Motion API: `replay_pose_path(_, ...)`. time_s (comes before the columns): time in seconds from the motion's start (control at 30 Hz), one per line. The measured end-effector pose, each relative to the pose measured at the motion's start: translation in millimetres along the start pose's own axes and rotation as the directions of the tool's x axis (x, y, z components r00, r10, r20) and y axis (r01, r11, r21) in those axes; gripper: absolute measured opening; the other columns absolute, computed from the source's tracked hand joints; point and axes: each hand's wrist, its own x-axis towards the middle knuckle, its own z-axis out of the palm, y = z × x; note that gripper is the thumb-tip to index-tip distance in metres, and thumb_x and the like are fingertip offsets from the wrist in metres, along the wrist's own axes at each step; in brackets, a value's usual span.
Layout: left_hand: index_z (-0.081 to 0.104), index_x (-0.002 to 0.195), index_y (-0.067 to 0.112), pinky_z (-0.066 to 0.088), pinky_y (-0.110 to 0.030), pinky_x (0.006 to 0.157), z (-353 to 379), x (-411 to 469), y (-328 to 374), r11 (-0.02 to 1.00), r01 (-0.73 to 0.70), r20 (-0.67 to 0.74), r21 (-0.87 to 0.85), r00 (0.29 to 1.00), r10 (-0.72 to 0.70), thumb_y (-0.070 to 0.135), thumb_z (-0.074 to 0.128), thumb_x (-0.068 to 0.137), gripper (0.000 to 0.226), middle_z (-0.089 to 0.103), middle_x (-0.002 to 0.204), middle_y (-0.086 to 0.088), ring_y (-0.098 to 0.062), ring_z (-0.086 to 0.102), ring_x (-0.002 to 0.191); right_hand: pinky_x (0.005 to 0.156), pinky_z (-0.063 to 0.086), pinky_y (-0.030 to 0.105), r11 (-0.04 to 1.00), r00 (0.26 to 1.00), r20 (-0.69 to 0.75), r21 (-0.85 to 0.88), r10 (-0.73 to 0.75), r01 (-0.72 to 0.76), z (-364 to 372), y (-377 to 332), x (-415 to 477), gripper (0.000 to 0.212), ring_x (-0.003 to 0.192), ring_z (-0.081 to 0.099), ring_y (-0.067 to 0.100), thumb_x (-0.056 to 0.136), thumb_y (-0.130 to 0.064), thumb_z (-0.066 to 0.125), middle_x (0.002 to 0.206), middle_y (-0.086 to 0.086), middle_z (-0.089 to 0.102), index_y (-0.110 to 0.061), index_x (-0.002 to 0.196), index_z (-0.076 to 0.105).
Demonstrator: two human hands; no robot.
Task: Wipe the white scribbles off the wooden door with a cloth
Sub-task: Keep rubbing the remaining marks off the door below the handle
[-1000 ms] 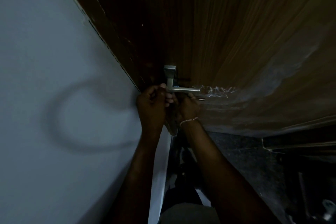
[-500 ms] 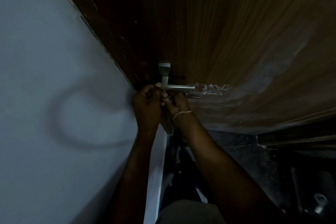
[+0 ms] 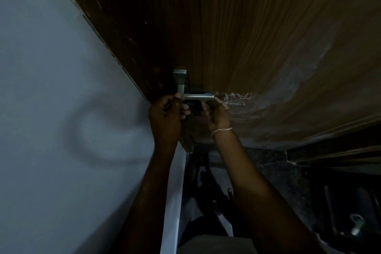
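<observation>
Head view, dim light: a wooden door (image 3: 237, 33) with fine vertical grain fills the upper right, against a smooth pale wall (image 3: 51, 88). Thin, scratchy white scribbles (image 3: 236, 98) lie on the door just right of the free end of a squared, brushed-metal lever handle (image 3: 198, 97). The left hand (image 3: 165, 114), fingers curled, sits at the lever's bend. The right hand (image 3: 218, 114), wearing a chain bracelet (image 3: 221, 130), reaches up under its tip. It is too dark to tell what either hand grips.

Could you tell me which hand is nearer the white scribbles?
Right. The right hand is just below-left of the white scribbles; the left hand is farther left, at the bend of the door handle.
</observation>
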Motion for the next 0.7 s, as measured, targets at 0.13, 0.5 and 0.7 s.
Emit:
replay_pose_path(0.13, 0.072, 0.088, 0.024, 0.055, -0.024, 0.061, 0.3, -8.2, -1.2, 1.0, -0.022, 0.016, -0.005, 1.0, 0.022, 0.012, 0.056, 0.1, 0.023, 0.072, 0.072, 0.002, -0.02, 0.07, 0.068, 0.074, 0.055, 0.029, 0.993, 0.991, -0.053, -0.014, -0.119, 0.119, 6.2, -2.9, -2.1, 0.023, 0.08, 0.064, 0.024, 0.092, 0.016, 0.048, 0.087, 0.017, 0.064, -0.002, 0.086, 0.06)
replay_pose_path(0.5, 0.073, 0.091, 0.014, 0.054, -0.021, 0.059, -10.6, -16.7, -15.4, 0.999, -0.053, 0.018, 0.014, 0.998, 0.052, 0.021, 0.06, 0.1, 0.018, 0.073, 0.071, -0.002, -0.016, 0.071, 0.066, 0.067, 0.06, 0.024, 0.922, 0.922, -0.058, -0.076, -0.384, 0.379, -11.6, 0.7, 16.9, 0.024, 0.072, 0.073, 0.011, 0.081, 0.016, 0.069, 0.073, 0.002, 0.076, -0.008, 0.077, 0.069)
replay_pose_path(0.7, 0.073, 0.092, 0.017, 0.055, -0.021, 0.059, -6.6, -19.3, -20.1, 0.999, -0.042, 0.04, 0.002, 0.998, 0.042, 0.018, 0.059, 0.099, 0.016, 0.074, 0.074, -0.002, -0.016, 0.072, 0.067, 0.069, 0.06, 0.027, 0.92, 0.912, -0.123, -0.075, -0.392, 0.385, -23.3, -10.5, 26.8, 0.023, 0.081, 0.068, 0.023, 0.079, 0.02, 0.066, 0.082, 0.013, 0.071, -0.002, 0.075, 0.067)
